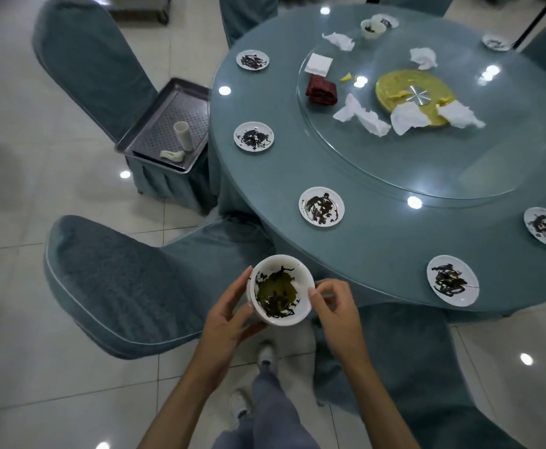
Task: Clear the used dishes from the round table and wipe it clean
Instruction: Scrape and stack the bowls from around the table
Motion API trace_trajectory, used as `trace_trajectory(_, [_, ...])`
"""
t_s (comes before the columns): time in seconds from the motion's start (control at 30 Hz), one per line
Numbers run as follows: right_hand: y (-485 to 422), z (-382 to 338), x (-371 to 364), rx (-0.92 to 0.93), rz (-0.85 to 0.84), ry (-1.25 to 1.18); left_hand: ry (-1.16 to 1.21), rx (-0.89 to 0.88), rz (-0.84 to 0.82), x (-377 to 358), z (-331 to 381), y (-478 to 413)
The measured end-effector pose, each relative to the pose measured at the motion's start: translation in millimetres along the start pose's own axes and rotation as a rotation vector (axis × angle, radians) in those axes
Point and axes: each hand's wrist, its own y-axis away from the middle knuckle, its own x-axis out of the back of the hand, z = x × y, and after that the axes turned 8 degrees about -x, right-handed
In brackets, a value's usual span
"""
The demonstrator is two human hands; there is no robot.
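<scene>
I hold a white bowl with dark and green leftovers in front of me, off the table's near edge. My left hand cups it from below and the left side. My right hand pinches its right rim. The round table has a teal cloth under glass. Several small white plates smeared with dark residue ring its edge, among them a plate and a plate. On the glass turntable lie crumpled napkins, a folded red cloth and a yellow plate.
A metal tray rests on a covered chair left of the table, holding a white cup and a spoon. Another covered chair stands at my left, one more at my right. The floor is glossy tile.
</scene>
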Motion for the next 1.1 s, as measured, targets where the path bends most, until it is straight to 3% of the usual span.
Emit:
trace_trajectory(0.13, [-25.0,-7.5,-25.0,-0.114,-0.117,-0.199,-0.031,0.021,0.026,15.7,10.3,-22.7])
trace_trajectory(0.3, [-51.1,-18.1,-60.3,-0.098,-0.212,-0.073,0.024,0.085,0.118,40.5,34.1,-47.9])
trace_trajectory(0.6, [-49.0,-68.5,-143.0,-0.041,-0.234,-0.064,0.033,-0.005,0.223,118.4,59.6,-61.2])
trace_trajectory(0.9, [-34.6,-109.5,-296.2,0.008,-0.048,-0.059,-0.055,-0.059,-0.018,280.3,96.9,-75.4])
trace_trajectory(1.1, [-3.9,-150.5,-402.5,0.032,0.053,-0.109,-0.088,-0.108,-0.03,382.1,133.9,-74.3])
